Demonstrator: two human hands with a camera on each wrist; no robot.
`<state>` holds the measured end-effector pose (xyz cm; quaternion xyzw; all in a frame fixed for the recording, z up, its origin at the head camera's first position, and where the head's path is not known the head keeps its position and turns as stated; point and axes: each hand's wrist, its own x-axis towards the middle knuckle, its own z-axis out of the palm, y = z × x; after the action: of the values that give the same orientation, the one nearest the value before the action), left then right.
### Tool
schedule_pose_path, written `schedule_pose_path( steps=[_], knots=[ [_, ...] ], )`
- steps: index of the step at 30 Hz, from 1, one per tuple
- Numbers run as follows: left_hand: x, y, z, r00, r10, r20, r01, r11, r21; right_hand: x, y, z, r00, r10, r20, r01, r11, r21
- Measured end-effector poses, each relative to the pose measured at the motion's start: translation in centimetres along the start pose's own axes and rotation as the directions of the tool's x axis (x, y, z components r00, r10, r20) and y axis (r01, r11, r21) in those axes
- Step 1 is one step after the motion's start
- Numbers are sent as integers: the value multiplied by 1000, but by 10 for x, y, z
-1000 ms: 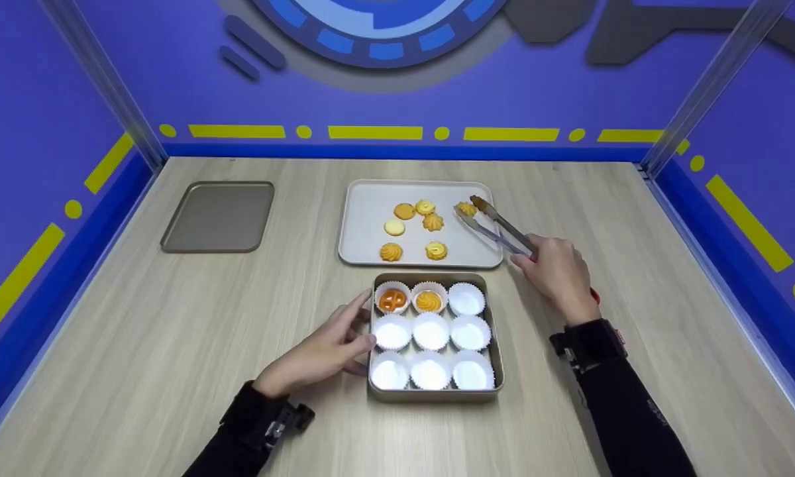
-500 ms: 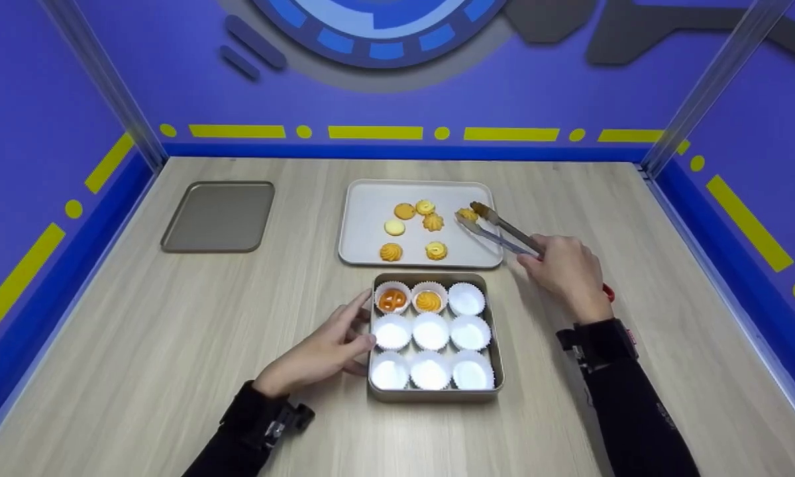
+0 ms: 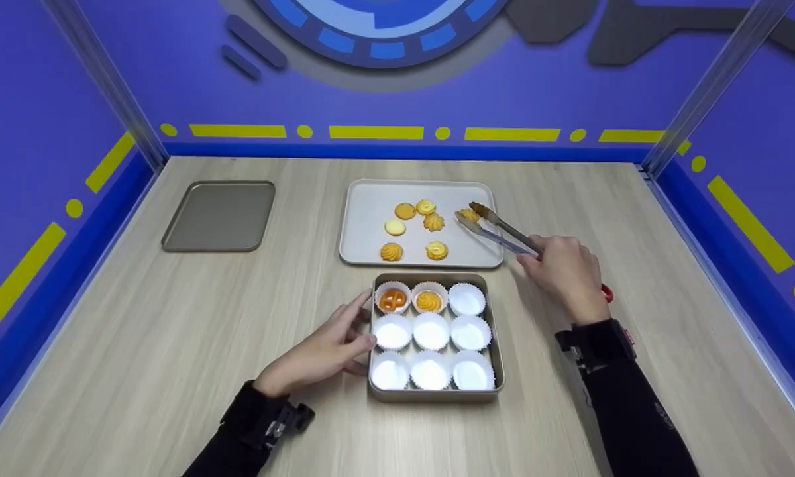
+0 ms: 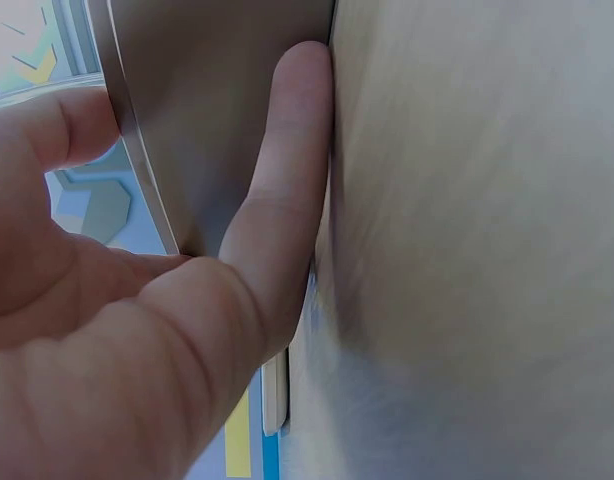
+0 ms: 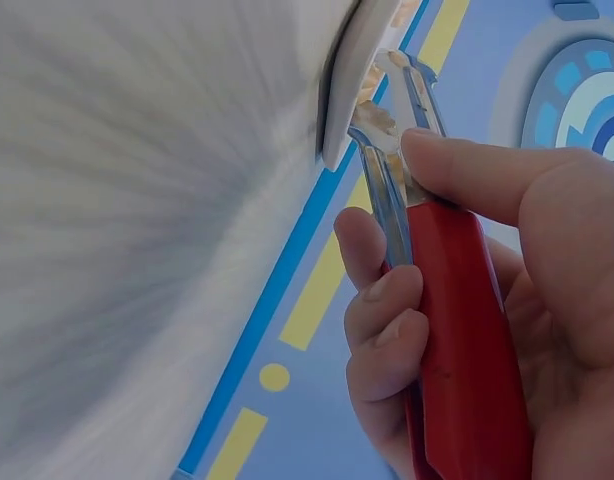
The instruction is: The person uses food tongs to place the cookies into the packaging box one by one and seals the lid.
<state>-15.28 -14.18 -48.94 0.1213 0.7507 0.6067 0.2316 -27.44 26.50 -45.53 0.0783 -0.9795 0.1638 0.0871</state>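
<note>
Bright, even light from overhead, soft shadows only under the hands. Head view's sharp, walls bowing out at the edges. Both wrist views are smeared, the table streaked with blur, the close fingers soft.

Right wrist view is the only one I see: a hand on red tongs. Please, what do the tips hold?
Observer: The tongs close around a cookie on the light tray.
Operator: What does the other hand do?
Observer: The left hand rests against the side of the square tin.
Operator: Is the tin full?
Observer: No, two of nine paper cups hold cookies.
</note>
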Motion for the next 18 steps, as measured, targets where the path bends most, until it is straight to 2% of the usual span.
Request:
schedule_pose_path(
  steps=[18],
  knots=[
    [0,0,0,1000,7,-3,-7,1000,-1,0,4,-1,999,-34,-25,34,999,-17]
  ],
)
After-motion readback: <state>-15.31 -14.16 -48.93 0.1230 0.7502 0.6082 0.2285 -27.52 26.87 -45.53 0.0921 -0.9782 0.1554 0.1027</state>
